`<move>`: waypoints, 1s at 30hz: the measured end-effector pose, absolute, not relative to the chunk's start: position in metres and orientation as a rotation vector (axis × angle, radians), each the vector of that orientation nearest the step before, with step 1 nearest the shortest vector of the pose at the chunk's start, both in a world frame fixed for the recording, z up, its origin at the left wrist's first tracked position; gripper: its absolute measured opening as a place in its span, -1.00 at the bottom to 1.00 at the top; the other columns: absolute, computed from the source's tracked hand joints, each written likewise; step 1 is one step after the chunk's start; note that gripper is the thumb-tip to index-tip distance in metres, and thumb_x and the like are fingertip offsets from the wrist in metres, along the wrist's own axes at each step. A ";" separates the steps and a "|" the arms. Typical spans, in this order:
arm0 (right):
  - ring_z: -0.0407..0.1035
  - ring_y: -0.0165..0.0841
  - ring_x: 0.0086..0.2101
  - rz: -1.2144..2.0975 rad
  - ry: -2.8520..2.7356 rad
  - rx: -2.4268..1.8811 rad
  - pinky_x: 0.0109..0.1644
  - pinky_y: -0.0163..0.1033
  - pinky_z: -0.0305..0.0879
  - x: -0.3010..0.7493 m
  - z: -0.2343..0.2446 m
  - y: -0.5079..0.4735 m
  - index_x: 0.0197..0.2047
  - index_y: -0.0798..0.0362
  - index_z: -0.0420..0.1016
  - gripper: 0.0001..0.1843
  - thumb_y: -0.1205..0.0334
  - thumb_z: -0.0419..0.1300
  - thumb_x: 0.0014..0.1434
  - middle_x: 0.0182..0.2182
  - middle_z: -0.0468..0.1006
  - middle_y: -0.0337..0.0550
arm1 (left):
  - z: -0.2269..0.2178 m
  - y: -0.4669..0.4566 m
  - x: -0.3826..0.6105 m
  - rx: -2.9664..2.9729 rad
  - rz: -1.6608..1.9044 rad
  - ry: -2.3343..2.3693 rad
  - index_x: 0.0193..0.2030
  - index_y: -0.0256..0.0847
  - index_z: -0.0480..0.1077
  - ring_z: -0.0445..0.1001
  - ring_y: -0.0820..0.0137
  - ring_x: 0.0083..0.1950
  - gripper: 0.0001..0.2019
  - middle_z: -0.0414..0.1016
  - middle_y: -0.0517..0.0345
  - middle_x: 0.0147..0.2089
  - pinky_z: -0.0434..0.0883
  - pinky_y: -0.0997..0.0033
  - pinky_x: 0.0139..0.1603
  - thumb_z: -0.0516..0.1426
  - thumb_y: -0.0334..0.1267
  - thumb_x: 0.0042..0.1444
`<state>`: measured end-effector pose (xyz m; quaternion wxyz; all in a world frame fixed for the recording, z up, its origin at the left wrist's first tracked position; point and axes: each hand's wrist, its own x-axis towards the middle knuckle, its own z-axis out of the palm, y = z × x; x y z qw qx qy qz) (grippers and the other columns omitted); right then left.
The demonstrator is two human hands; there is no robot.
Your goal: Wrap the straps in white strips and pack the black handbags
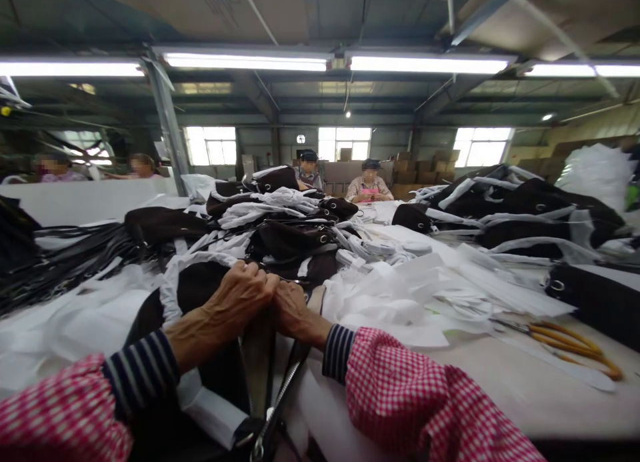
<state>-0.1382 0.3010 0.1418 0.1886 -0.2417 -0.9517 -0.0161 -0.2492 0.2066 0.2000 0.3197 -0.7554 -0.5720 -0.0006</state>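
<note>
My left hand and my right hand are pressed together in front of me, both with fingers curled closed over the top of a dark brown bag. The bag hangs down toward me, with a zipper and metal ring showing at its lower end. White wrapping paper curls around the bag on its left side. What exactly the fingers pinch is hidden between the two hands. Both forearms wear striped cuffs under red checked sleeve covers.
A heap of dark bags with white paper lies just beyond my hands, another heap at the right. Loose white paper covers the table's middle. Yellow-handled scissors lie at the right. Black straps lie left. Other people sit at the far end.
</note>
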 end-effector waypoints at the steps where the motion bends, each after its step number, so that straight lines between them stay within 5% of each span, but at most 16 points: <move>1: 0.56 -0.18 -0.15 -0.023 -2.665 -0.721 -0.23 -0.21 0.37 -0.138 0.142 0.301 0.01 0.10 0.53 -0.74 0.20 0.14 0.33 -0.12 0.66 0.03 | 0.202 0.210 -0.250 -2.003 -0.027 -1.453 -0.12 -0.23 0.50 0.47 -0.02 0.07 -0.69 0.56 -0.19 -0.06 0.33 -0.11 0.10 0.03 -0.62 0.16; 4: 0.58 -0.17 -0.15 0.135 -2.618 -0.808 -0.22 -0.21 0.35 -0.134 0.140 0.297 -0.01 0.10 0.55 -0.71 0.13 0.13 0.34 -0.13 0.68 0.01 | 0.209 0.216 -0.263 -2.177 -0.107 -1.434 -0.06 -0.14 0.51 0.39 0.04 0.25 -0.58 0.53 -0.06 0.13 0.24 -0.13 0.28 0.06 -0.64 0.06; 8: 0.57 -0.21 -0.14 0.298 -2.515 -0.778 -0.21 -0.25 0.28 -0.131 0.137 0.295 -0.06 0.03 0.57 -0.75 0.11 0.15 0.32 -0.15 0.69 -0.07 | 0.210 0.217 -0.289 -2.298 -0.117 -1.778 -0.09 -0.07 0.53 0.48 0.19 0.05 -0.71 0.55 0.11 -0.04 0.38 0.20 0.01 0.12 -0.45 0.10; 18: 0.54 -0.27 -0.21 0.466 -2.488 -0.750 -0.24 -0.27 0.21 -0.128 0.143 0.296 -0.13 0.07 0.64 -0.78 0.24 0.19 0.24 -0.21 0.70 -0.09 | 0.181 0.224 -0.290 -2.237 -0.276 -1.785 -0.24 -0.07 0.59 0.40 0.21 -0.10 -0.86 0.53 0.13 -0.22 0.21 0.23 -0.17 0.18 -0.32 0.19; 25: 0.52 -0.26 -0.08 0.111 -2.596 -0.811 -0.13 -0.26 0.26 -0.080 0.193 0.320 -0.03 -0.08 0.61 -0.72 0.21 0.09 0.33 -0.09 0.68 -0.19 | 0.176 0.216 -0.292 -2.291 -0.419 -1.767 -0.32 -0.11 0.55 0.41 0.22 -0.03 -0.86 0.56 0.17 -0.19 0.23 0.23 -0.11 0.18 -0.34 0.26; 30: 0.51 -0.22 -0.07 -0.145 -2.630 -1.128 -0.11 -0.24 0.27 -0.024 0.212 0.379 -0.09 0.09 0.63 -0.71 0.37 0.07 0.32 -0.06 0.64 0.03 | 0.176 0.214 -0.287 -2.298 -0.444 -1.816 -0.32 -0.11 0.54 0.40 0.23 -0.01 -0.84 0.57 0.20 -0.20 0.18 0.24 -0.09 0.17 -0.34 0.29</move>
